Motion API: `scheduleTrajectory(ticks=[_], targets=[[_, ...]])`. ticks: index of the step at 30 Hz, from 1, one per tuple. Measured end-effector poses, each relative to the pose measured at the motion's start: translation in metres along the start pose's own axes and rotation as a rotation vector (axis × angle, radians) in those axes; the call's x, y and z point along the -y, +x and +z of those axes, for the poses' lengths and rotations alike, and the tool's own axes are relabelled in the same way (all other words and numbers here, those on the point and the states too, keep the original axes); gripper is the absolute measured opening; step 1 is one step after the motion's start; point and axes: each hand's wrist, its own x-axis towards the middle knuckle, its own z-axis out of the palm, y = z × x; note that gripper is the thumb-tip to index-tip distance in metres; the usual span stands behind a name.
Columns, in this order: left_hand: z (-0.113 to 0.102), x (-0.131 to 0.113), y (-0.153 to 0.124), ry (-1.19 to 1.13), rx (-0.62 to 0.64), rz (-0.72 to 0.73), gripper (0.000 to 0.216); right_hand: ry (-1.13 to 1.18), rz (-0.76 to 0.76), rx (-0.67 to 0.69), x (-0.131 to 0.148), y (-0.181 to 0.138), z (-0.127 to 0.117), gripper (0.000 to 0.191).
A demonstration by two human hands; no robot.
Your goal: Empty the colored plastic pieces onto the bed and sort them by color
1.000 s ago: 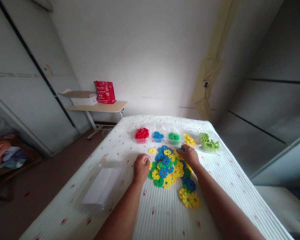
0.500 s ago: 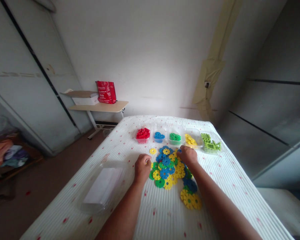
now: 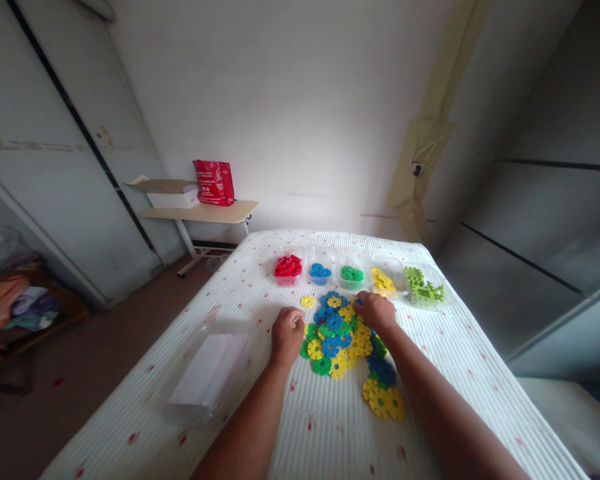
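Note:
A loose pile of notched plastic discs [image 3: 331, 346] in yellow, blue and green lies on the table between my hands. My left hand [image 3: 287, 333] is curled at the pile's left edge. Its fingers are closed, and whatever they hold is too small and hidden to name. At the pile's far right edge, my right hand [image 3: 376, 311] pinches a blue notched disc [image 3: 359, 302], mostly covered by the fingers. One yellow disc [image 3: 307, 301] lies apart on the cloth, beyond my left hand. More yellow discs [image 3: 380, 403] lie at the near right end, beside my right forearm.
Along the back stand clear tubs with red pieces [image 3: 288, 265], blue pieces [image 3: 321, 271], green discs [image 3: 351, 274], yellow pieces [image 3: 383, 279] and light-green pieces [image 3: 424, 287]. Left of my forearm sits a clear plastic container [image 3: 207, 373]. A side table [image 3: 215, 212] holds a red bag [image 3: 215, 183].
The whole view has shifted slightly. Both hands keep nearly the same places at the pile, and the discs look unchanged.

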Motion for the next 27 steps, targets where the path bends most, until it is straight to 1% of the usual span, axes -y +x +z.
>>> scheduleTrajectory(ticks=[5,9,13,16,19,22,25,27], targets=[[0.000,0.000,0.000,0.003,0.007,-0.004,0.021,-0.011,-0.051,0.030,0.003,0.005,-0.001,0.029],[0.000,0.001,0.000,0.002,0.011,0.000,0.021,-0.034,-0.065,0.005,0.005,0.003,-0.001,0.027],[0.000,0.000,-0.001,0.002,0.016,0.004,0.022,-0.050,-0.062,-0.057,0.011,-0.010,-0.007,0.025],[0.000,-0.001,0.000,0.006,0.020,0.002,0.022,-0.036,-0.127,-0.181,0.020,-0.014,-0.021,0.024],[0.000,-0.001,0.000,0.015,0.017,-0.003,0.021,0.022,-0.228,-0.310,0.037,-0.002,-0.039,0.023],[-0.001,-0.002,0.000,0.027,0.015,-0.002,0.021,0.083,-0.273,-0.346,0.057,0.021,-0.051,0.028],[-0.002,-0.003,0.000,0.040,0.011,0.005,0.022,0.135,-0.249,-0.350,0.071,0.040,-0.052,0.035],[-0.002,-0.004,0.000,0.045,0.007,0.009,0.022,0.163,-0.244,-0.363,0.074,0.043,-0.048,0.036]])
